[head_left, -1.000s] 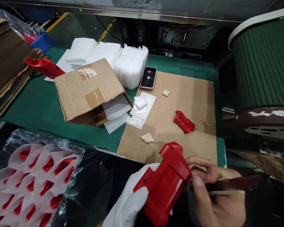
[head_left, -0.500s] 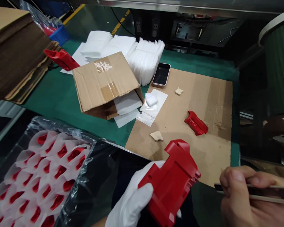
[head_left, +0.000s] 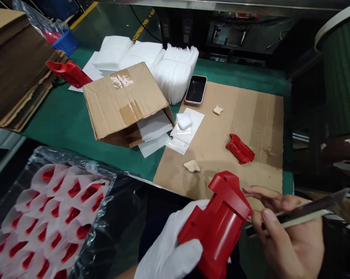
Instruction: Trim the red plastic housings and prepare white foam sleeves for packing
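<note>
From here, a green-topped desk spans the middle; at twelve o'clock a metal ledge runs along the top edge, with sockets on a dark upright beneath it; toward eleven, the dark green floor carries yellow striping, a blue bin near it; at ten, brown cardboard stands stacked; at two, a ribbed green drum-like form wears a pale rim; light leaves soft shadows and a sheen on the metal.
</note>
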